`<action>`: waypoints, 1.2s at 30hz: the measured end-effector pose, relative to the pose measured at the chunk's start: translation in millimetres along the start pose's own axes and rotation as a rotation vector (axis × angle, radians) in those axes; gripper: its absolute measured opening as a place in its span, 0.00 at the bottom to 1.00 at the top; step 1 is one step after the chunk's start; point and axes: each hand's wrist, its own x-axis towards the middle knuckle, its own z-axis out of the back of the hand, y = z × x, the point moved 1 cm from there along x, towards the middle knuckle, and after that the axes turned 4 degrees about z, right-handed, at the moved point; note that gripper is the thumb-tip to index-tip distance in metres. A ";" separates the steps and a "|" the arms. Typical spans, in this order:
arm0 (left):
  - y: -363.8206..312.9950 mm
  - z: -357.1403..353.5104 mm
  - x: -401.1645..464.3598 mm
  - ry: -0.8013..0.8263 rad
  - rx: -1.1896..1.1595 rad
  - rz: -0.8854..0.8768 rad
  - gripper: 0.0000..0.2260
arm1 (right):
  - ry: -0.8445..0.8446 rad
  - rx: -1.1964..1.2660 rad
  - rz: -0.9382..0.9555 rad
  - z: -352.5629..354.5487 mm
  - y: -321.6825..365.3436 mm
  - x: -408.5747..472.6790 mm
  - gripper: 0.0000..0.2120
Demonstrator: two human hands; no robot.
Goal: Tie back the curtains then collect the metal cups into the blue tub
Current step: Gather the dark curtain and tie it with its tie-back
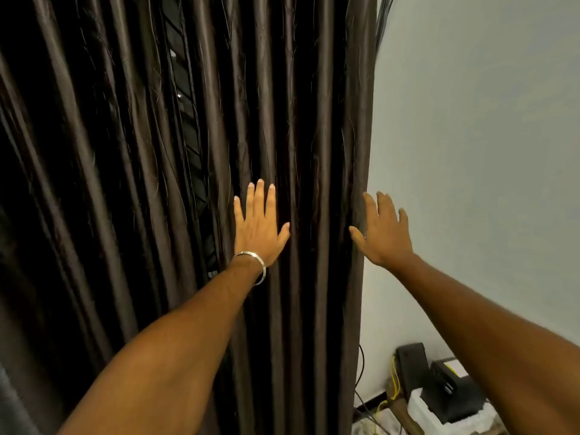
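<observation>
Arms come first, yours, both stretched out from the bottom of the view. A thin bangle (262,268) sits on the left wrist.

Next come the hands. Your left hand (259,227) lies flat on the folds with its fingers straight. Its grip is wide open and holds nothing. Your right hand (384,233), at about 3 o'clock from the left one, is spread open too. Its thumb touches the curtain's outer edge, and it holds nothing.

Behind them hangs the dark brown curtain (157,183). It fills the view from 9 o'clock to 12 o'clock and is not tied back yet. A thin gap in the folds at 11 o'clock shows something dark behind. You cannot see a tie-back cord or hook.

To do this step well, I think you should sweep both hands together and bunch the folds into one thick bundle. Curl your fingers all the way round it, because shiny cloth like this may slip. Then look for the tie.

Farther off, at 3 o'clock, is the pale wall (470,152). Down at 5 o'clock sit black boxes (445,394) and yellow wires (394,381) on the floor.

The metal cups and the blue tub are not in view.
</observation>
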 end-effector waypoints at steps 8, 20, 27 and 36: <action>16.8 -45.9 30.5 0.047 0.009 0.054 0.42 | 0.148 0.120 -0.213 -49.8 3.0 41.0 0.56; 38.8 -85.6 56.5 0.011 -0.091 0.037 0.43 | 0.008 0.271 -0.303 -80.5 26.9 86.3 0.50; 48.9 -96.3 56.4 0.017 -0.024 -0.034 0.43 | -0.014 0.557 -0.407 -90.7 24.7 101.5 0.12; 51.6 -97.1 57.8 0.033 0.041 -0.066 0.42 | 0.011 0.738 -0.521 -100.6 28.0 108.1 0.13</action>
